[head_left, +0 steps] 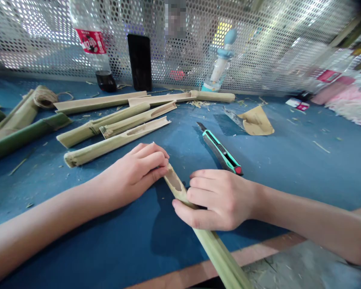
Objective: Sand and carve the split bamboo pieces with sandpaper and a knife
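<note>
Holding a long bamboo piece (pixel 212 245) in a narrow, closed grip, the right hand (pixel 219 200) is wrapping around it, and the left hand (pixel 135 172) is curling loosely beside its open upper end. I cannot tell if the left fingers are really gripping the bamboo or only touching it. The piece is lying on a slant, reaching from the near edge of the blue table (pixel 33 188) toward the middle, and its upper end is showing a long hollow cut.

Far on the left, a coil of twine (pixel 45 97) is sitting on split bamboo, and a green bamboo piece (pixel 24 134) is lying just below it. Moving right, several pale bamboo pieces are lying nearly side by side, and the nearest notched piece (pixel 117 140) is pointing toward the left hand. Small shavings are scattering over the table between them.

Along the far side, a plastic bottle (pixel 90 32), a dark cup (pixel 106 81) and a black phone (pixel 140 62) are standing against a perforated metal screen (pixel 258 52), with a small bottle (pixel 221 60) leaning there further right. Just beyond the right hand, a green-and-black utility knife (pixel 221 152) is lying with its blade pointing far. Further right, a folded tan paper (pixel 257 122) is resting on the table, and a pink cloth (pixel 349 104) is lying blurred at the far right corner.
</note>
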Demonstrator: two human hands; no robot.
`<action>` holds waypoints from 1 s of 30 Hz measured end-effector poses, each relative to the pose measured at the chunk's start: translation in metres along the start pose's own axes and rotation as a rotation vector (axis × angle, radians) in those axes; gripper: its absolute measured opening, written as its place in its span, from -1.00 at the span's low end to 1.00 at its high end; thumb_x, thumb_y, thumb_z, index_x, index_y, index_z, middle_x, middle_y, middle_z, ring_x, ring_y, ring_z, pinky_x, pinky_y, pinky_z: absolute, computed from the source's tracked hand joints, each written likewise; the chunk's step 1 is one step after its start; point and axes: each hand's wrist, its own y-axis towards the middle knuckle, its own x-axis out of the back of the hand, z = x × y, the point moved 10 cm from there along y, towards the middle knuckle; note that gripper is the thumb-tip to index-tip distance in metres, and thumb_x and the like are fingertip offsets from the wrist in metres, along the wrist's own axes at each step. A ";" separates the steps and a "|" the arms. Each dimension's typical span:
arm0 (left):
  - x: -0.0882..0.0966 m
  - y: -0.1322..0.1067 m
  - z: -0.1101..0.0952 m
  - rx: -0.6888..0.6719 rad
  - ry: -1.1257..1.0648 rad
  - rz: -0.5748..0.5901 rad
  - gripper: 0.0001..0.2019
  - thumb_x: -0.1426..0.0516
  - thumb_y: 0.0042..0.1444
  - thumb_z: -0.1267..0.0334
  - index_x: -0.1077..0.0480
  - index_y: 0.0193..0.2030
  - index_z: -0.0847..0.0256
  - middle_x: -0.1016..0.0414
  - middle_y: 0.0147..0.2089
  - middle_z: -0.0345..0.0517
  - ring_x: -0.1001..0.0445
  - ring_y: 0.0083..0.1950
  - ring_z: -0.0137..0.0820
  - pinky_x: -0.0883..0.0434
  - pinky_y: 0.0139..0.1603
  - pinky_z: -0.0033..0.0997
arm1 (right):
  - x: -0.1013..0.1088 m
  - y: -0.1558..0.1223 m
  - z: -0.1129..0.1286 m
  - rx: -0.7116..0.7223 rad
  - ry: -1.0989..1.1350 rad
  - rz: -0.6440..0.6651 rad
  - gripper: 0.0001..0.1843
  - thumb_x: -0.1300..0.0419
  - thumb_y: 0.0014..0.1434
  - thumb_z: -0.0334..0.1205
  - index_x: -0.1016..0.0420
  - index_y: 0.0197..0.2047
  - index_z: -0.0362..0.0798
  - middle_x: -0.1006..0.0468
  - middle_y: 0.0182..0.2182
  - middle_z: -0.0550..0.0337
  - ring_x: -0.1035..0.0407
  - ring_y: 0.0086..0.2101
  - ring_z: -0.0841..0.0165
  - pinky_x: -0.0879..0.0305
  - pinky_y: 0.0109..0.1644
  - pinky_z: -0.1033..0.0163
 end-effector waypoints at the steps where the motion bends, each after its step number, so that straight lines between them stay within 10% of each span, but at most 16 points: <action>1: -0.001 0.001 0.004 0.016 -0.061 0.010 -0.87 0.01 0.37 0.23 -0.33 -0.10 0.16 -0.35 0.03 -0.17 -0.32 0.08 -0.42 -0.30 0.13 -0.36 | 0.001 0.000 0.000 0.027 0.006 -0.006 -0.86 -0.20 0.22 -0.31 -0.54 -0.15 -0.07 -0.38 -0.52 0.32 -0.28 -0.52 0.43 -0.36 -0.34 0.23; 12: -0.007 0.005 0.015 0.043 -0.110 0.032 -0.83 0.05 0.37 0.26 -0.36 -0.09 0.14 -0.36 0.06 -0.21 -0.32 0.08 -0.44 -0.24 0.16 -0.36 | 0.022 -0.025 -0.032 0.037 -0.043 0.080 -0.72 -0.09 0.21 -0.30 -0.50 -0.03 -0.03 -0.57 -0.27 0.14 -0.43 -0.25 0.29 -0.35 0.00 0.09; 16: -0.001 0.004 0.013 0.050 -0.083 0.012 -0.82 0.05 0.36 0.29 -0.36 -0.06 0.15 -0.38 0.06 -0.17 -0.35 0.10 -0.43 -0.25 0.20 -0.34 | 0.040 -0.059 -0.115 -0.584 -0.199 -0.001 -0.82 -0.05 0.21 -0.30 -0.48 -0.23 -0.01 -0.56 -0.37 0.16 -0.43 -0.31 0.28 -0.31 -0.19 0.16; 19: 0.015 0.002 0.000 0.069 0.040 -0.126 -0.83 0.03 0.35 0.29 -0.35 -0.07 0.20 -0.41 0.05 -0.08 -0.35 0.16 -0.36 -0.19 0.28 -0.25 | -0.001 -0.106 -0.162 -1.061 -0.124 0.410 -0.65 0.01 0.29 0.03 -0.45 -0.32 0.00 -0.53 -0.45 0.17 -0.38 -0.44 0.29 -0.15 -0.38 0.22; 23: 0.000 -0.001 -0.066 -0.147 0.084 -0.060 -0.76 0.03 0.35 0.23 -0.34 0.05 0.20 -0.44 0.13 -0.11 -0.28 0.28 -0.33 -0.08 0.38 -0.21 | -0.032 -0.137 -0.169 -1.215 -0.061 0.712 -0.42 0.09 0.21 0.36 -0.36 -0.29 0.00 -0.52 -0.44 0.12 -0.32 -0.52 0.29 -0.01 -0.46 0.24; 27: -0.047 -0.006 -0.127 -0.411 0.143 0.132 -0.55 0.12 0.39 0.10 -0.22 0.29 0.28 -0.37 0.26 -0.13 -0.26 0.31 -0.22 -0.14 0.36 -0.16 | -0.037 -0.133 -0.164 -1.185 0.120 0.564 -0.55 -0.07 0.19 0.27 -0.29 -0.28 0.02 -0.49 -0.44 0.17 -0.35 -0.50 0.30 -0.11 -0.48 0.25; 30: -0.062 -0.003 -0.140 -0.496 0.112 0.166 -0.61 0.13 0.37 0.18 -0.35 0.14 0.29 -0.49 0.03 -0.07 -0.42 0.09 -0.17 -0.26 0.25 -0.10 | -0.024 -0.119 -0.164 -1.186 0.340 0.162 -0.64 -0.22 0.16 0.11 -0.22 -0.21 0.04 -0.45 -0.40 0.25 -0.37 -0.51 0.37 -0.25 -0.50 0.27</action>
